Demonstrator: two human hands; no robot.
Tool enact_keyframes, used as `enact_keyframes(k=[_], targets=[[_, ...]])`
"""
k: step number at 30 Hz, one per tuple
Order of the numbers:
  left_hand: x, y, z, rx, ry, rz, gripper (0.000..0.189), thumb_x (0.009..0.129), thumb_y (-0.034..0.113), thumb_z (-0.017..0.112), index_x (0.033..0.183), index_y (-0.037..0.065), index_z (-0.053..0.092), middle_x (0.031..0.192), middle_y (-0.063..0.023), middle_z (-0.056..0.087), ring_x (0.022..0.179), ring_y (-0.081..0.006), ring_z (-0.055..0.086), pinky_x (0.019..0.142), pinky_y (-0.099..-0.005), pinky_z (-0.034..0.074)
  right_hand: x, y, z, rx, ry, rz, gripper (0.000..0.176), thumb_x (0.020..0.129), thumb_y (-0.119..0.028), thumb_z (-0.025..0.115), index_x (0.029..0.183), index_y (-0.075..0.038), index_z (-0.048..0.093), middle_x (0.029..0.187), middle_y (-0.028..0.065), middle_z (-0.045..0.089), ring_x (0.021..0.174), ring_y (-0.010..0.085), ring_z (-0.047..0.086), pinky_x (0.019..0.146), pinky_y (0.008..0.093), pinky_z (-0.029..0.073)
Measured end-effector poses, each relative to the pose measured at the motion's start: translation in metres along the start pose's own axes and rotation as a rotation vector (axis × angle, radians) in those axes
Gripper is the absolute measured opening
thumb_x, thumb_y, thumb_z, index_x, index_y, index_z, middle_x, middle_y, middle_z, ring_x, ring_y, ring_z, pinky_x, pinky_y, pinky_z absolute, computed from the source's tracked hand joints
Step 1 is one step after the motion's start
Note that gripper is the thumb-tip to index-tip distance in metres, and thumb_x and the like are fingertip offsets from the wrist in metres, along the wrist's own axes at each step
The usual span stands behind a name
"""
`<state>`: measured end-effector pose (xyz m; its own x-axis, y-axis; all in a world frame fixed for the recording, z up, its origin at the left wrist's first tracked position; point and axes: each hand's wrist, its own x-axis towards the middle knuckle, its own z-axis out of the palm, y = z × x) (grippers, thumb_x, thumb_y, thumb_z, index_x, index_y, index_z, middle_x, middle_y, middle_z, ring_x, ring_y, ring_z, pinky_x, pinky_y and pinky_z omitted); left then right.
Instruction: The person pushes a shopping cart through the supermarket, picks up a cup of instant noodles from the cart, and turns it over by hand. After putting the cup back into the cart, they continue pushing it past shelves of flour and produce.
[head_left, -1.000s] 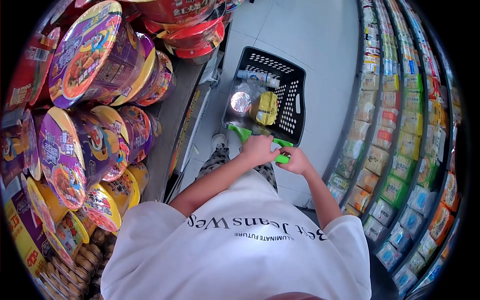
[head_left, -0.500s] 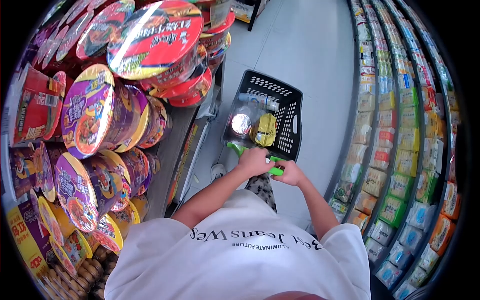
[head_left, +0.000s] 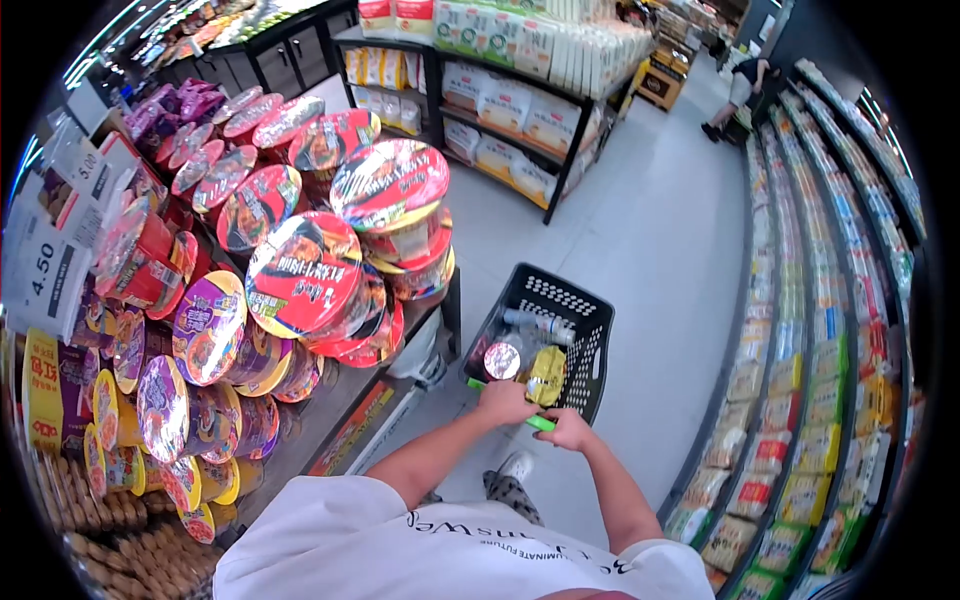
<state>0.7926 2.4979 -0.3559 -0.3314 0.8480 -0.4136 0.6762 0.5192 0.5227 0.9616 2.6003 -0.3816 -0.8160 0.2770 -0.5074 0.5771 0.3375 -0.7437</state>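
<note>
Head view: left hand (head_left: 507, 402) and right hand (head_left: 568, 429) were curled closed around the green handle (head_left: 541, 423) of a black perforated shopping basket (head_left: 560, 297), which lay just ahead of them, its long axis seemingly running away, its near edge closer to the left hand.

Head cam, fwd & down
</note>
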Motion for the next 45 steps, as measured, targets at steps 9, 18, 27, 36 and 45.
enact_keyframes(k=[9,18,27,36,45], targets=[[0.056,0.034,-0.007,0.008,0.085,-0.097,0.048,0.071,0.051,0.055,0.082,0.006,0.07,0.08,-0.0151,0.067,0.077,-0.0299,0.065,0.069,-0.0427,0.052,0.047,0.016,-0.087,-0.183,-0.109,-0.062,0.049,0.064,-0.032,0.076,0.101,-0.002,0.066,0.079,0.0136,0.067,0.061,0.0196,0.065,0.063,0.0309,0.053],[0.112,0.059,-0.019,-0.04,0.129,-0.17,0.048,0.075,0.049,0.052,0.081,0.005,0.069,0.076,-0.0154,0.066,0.075,-0.0311,0.065,0.069,-0.0433,0.051,0.099,0.037,-0.156,-0.295,-0.168,-0.228,0.041,0.063,-0.032,0.076,0.092,-0.003,0.068,0.076,0.0114,0.067,0.058,0.0173,0.064,0.058,0.0305,0.054],[0.185,0.051,-0.044,-0.11,0.108,-0.232,0.053,0.077,0.05,0.05,0.082,0.001,0.069,0.08,-0.0214,0.066,0.077,-0.0341,0.065,0.072,-0.0437,0.051,0.156,0.015,-0.219,-0.423,-0.147,-0.19,0.048,0.058,-0.039,0.076,0.094,-0.009,0.07,0.089,0.0117,0.068,0.081,0.0264,0.065,0.078,0.0338,0.051],[0.247,0.036,-0.079,-0.142,0.068,-0.257,0.058,0.079,0.054,0.047,0.084,0.0,0.068,0.081,-0.0182,0.067,0.076,-0.0332,0.065,0.069,-0.0426,0.051,0.222,0.001,-0.264,-0.537,-0.134,-0.186,0.05,0.055,-0.041,0.076,0.094,-0.011,0.07,0.09,0.0108,0.068,0.082,0.0266,0.065,0.078,0.035,0.051],[0.287,0.023,-0.108,-0.23,0.163,-0.306,0.054,0.077,0.05,0.05,0.087,0.0,0.068,0.082,-0.0184,0.066,0.076,-0.0339,0.065,0.069,-0.0429,0.052,0.28,-0.015,-0.296,-0.584,-0.155,-0.245,0.048,0.055,-0.04,0.078,0.091,-0.009,0.07,0.085,0.0102,0.069,0.077,0.0256,0.066,0.074,0.0342,0.052]])
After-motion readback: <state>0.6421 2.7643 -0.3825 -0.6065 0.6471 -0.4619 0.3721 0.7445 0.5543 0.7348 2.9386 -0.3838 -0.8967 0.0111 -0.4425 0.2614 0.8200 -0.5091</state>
